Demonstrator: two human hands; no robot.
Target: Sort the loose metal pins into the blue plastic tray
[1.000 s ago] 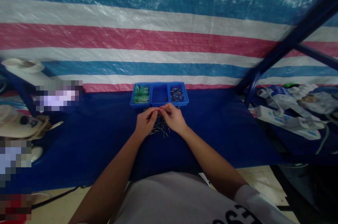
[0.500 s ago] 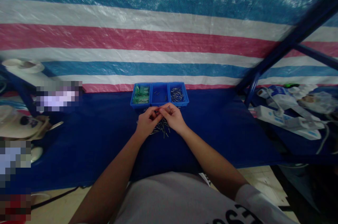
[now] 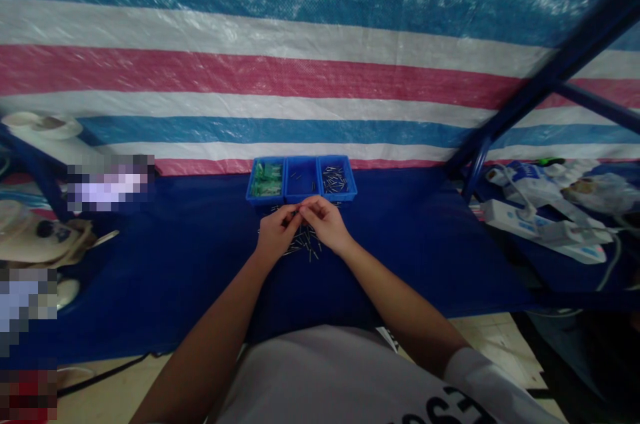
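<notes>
My left hand (image 3: 277, 232) and my right hand (image 3: 323, 223) meet fingertip to fingertip above a loose pile of small metal pins (image 3: 304, 242) on the dark blue table cloth (image 3: 175, 257). Both hands pinch a thin dark pin between them. Just beyond the hands stands a row of three blue trays (image 3: 301, 179): the left one holds green parts (image 3: 267, 179), the middle one a few pins, the right one several pins (image 3: 335, 179).
A striped tarp (image 3: 300, 64) hangs behind the table. A blue metal frame (image 3: 545, 84) slants down at the right. White power strips and cables (image 3: 545, 221) lie at the right. Beige objects (image 3: 45, 237) sit at the left edge.
The hands stay over the pile, with only small finger movements at the pinch. Nothing else has moved.
</notes>
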